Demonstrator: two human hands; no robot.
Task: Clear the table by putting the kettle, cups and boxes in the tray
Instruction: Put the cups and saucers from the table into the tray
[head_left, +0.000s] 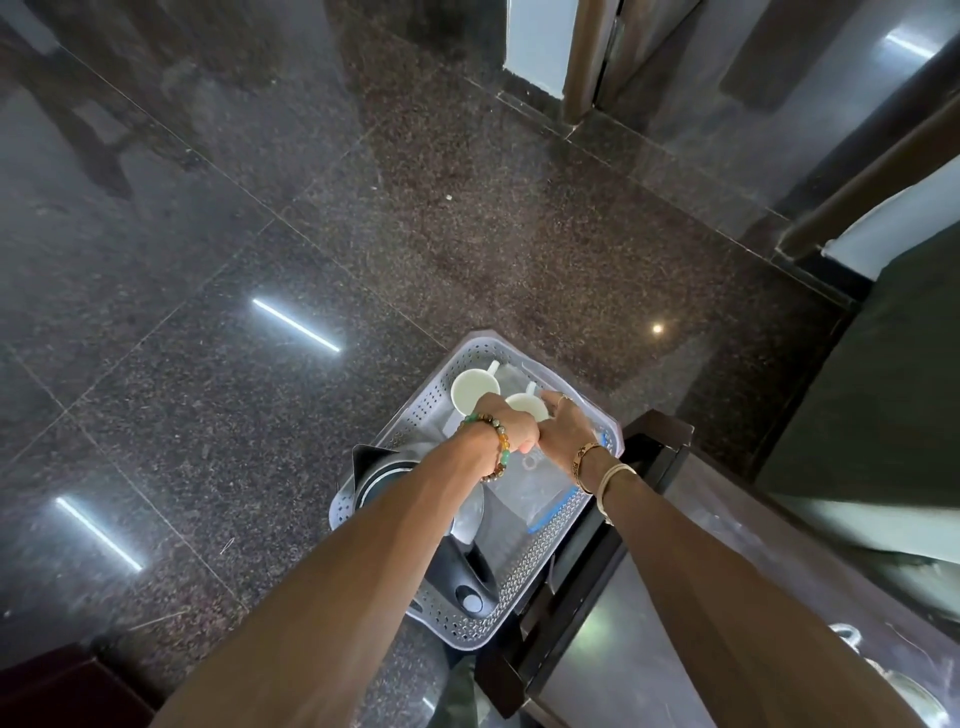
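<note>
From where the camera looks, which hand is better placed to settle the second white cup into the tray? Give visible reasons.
The right hand: its fingers already curl over the nearer cup in the tray. The left hand sits lower, beside it, by the farther cup.

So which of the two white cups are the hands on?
The right-hand cup, nearer the clear box; both hands meet over it. The other cup stands untouched to its left.

A dark, polished granite floor (322, 218) reflects strip lights. A wooden door frame (587, 57) stands at the top, and a dark wooden cabinet (654, 447) stands at right.
</note>
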